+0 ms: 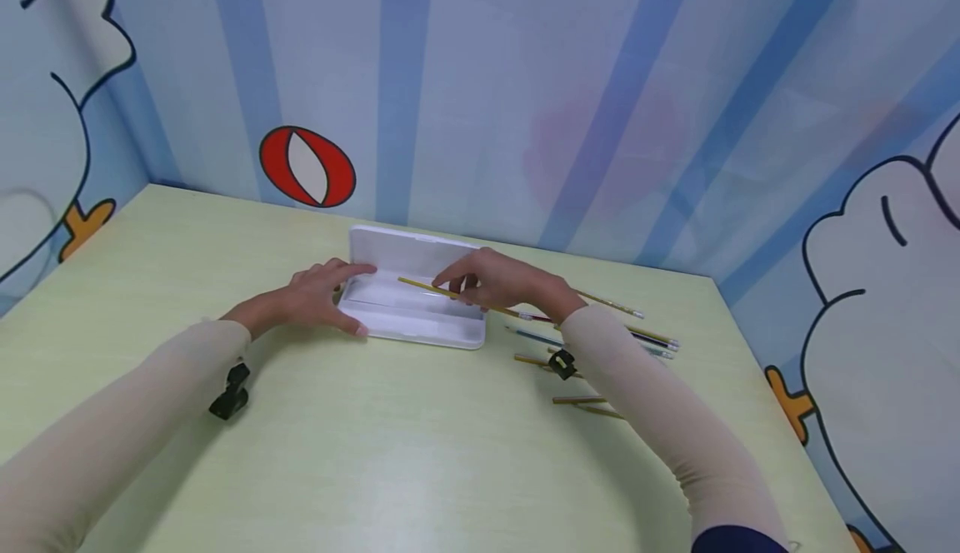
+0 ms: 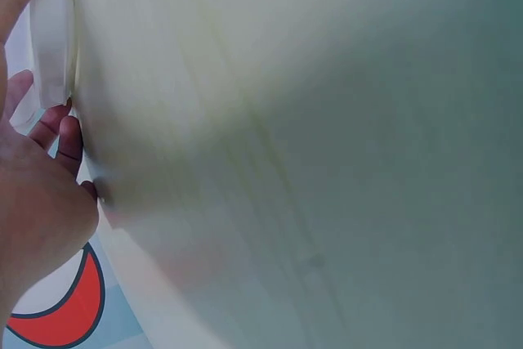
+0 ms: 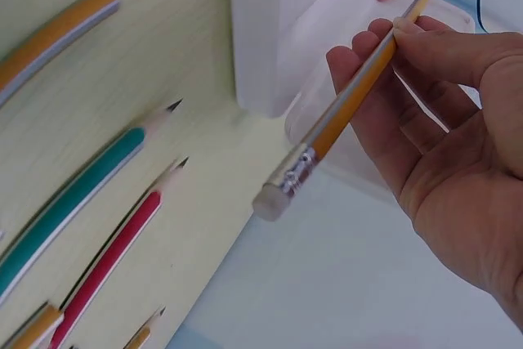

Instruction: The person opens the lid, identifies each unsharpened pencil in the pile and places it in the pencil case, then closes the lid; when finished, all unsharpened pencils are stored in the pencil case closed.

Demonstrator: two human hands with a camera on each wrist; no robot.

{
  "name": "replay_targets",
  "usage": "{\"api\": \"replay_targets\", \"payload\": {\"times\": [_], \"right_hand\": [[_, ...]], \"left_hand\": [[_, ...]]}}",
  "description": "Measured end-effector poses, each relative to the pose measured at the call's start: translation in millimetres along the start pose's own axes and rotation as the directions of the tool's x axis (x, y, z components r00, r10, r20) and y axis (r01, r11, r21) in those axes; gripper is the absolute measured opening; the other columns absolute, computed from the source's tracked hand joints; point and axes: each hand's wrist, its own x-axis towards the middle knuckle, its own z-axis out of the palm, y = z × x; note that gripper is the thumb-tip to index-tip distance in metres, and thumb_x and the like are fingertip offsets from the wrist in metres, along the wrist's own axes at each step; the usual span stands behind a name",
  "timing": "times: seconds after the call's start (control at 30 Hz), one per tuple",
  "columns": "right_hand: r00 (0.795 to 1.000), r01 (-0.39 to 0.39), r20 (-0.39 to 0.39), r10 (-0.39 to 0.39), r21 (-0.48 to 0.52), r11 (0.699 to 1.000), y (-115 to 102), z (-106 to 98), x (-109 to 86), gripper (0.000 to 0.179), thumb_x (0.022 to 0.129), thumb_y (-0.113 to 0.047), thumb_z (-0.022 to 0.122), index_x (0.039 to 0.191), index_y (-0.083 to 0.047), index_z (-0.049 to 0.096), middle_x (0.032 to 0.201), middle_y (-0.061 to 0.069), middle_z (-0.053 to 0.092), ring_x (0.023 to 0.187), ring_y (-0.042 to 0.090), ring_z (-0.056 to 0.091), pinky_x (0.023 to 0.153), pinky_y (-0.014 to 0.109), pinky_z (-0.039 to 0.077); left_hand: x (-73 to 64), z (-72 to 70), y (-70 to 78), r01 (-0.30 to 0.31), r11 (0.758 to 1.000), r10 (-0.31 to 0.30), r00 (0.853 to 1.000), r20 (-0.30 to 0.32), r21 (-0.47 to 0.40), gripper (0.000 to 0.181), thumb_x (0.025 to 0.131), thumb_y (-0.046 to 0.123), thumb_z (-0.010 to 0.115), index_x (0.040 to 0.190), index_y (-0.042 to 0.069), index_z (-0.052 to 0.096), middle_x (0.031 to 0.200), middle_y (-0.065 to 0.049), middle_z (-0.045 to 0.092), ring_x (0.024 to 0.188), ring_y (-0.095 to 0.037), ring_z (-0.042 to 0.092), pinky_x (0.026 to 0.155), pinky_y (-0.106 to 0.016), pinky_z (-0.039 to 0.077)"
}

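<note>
While a long yellow wooden pencil with a silvery ferrule and pale eraser (image 3: pixel 347 104) hangs over an open white plastic pencil case (image 1: pixel 420 328) between the two hands, a person's right hand (image 1: pixel 491 278) pinches its shaft between thumb and fingers. The eraser end juts past the case's end nearest that hand; the opposite end points toward the left hand (image 1: pixel 315 295), which grips the far end of the case, thumb at the near rim. The hands are apart. A level pencil, turned parallel to the case's long side and shifted toward the left hand until its eraser clears the end wall, would likely lie flat; a firm left hand should keep the light case from sliding. Around and below the right wrist lie loose pencils, among them a slim teal wooden pencil (image 3: pixel 73 210) and a slim red wooden pencil (image 3: pixel 106 271), on a pale yellow tabletop (image 1: pixel 420 428). Beyond both hands rises a blue striped cartoon backdrop (image 1: pixel 480 78).
</note>
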Motion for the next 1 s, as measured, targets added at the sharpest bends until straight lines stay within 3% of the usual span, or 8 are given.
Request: {"api": "replay_targets", "payload": {"times": [0.33, 0.63, 1.0], "right_hand": [[0.995, -0.100, 0.017, 0.101, -0.030, 0.994, -9, 9, 33.2, 0.037, 0.096, -0.004, 0.059, 0.131, -0.015, 0.067, 0.113, 0.007, 0.072, 0.090, 0.015, 0.069, 0.066, 0.024, 0.056], [0.997, -0.081, -0.023, 0.079, -0.100, 0.992, -8, 18, 46.0, 0.036, 0.094, -0.002, 0.063, 0.129, -0.012, 0.069, 0.111, 0.007, 0.074, 0.095, 0.016, 0.069, 0.074, 0.022, 0.055], [0.998, -0.048, -0.053, 0.042, -0.112, 0.993, -9, 25, 56.0, 0.034, 0.094, -0.002, 0.065, 0.126, -0.011, 0.071, 0.109, 0.005, 0.074, 0.096, 0.014, 0.068, 0.086, 0.023, 0.055]], "left_hand": [[2.5, 2.9, -5.4, 0.002, 1.000, -0.002, 1.000, -0.008, 0.004, 0.100, 0.075, 0.050, 0.083, 0.155, 0.020, 0.032, 0.146, -0.023, 0.039, 0.135, -0.043, 0.035, 0.112, -0.068, 0.024], [2.4, 2.7, -4.3, -0.004, 1.000, 0.004, 1.000, -0.011, 0.002, 0.099, 0.075, 0.052, 0.083, 0.155, 0.021, 0.032, 0.148, -0.022, 0.037, 0.136, -0.043, 0.034, 0.112, -0.068, 0.023], [1.2, 3.0, -3.7, 0.001, 1.000, -0.001, 1.000, -0.013, 0.006, 0.100, 0.075, 0.051, 0.083, 0.155, 0.020, 0.032, 0.147, -0.022, 0.039, 0.134, -0.043, 0.035, 0.113, -0.067, 0.024]]}}
